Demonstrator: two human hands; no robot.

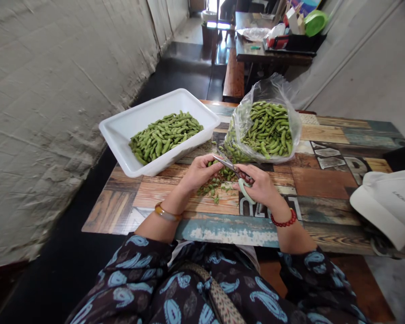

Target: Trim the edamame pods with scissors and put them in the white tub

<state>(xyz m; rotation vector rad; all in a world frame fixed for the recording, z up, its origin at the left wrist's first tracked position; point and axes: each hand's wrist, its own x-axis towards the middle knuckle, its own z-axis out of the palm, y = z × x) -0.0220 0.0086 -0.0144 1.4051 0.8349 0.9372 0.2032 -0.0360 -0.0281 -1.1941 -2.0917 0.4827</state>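
Note:
My right hand (258, 183) is closed around a pair of scissors (245, 191) with pale green handles. The blades are apart and reach left to the fingertips of my left hand (204, 171). That hand is pinched on a green edamame pod, mostly covered by the fingers. Under both hands lie cut pod tips and scraps (211, 188) on the patchwork-patterned table (162, 191). A white plastic tub (121, 150) at the left holds a heap of edamame pods (165, 137). Behind my right hand stands a clear plastic bag (238, 121), open at the top and full of pods (270, 128).
A white cap (388, 202) lies at the table's right edge. Beyond the table are a wooden bench (234, 74) and a second table (248, 54) bearing a black tray of items. A rough white wall (54, 90) runs along the left.

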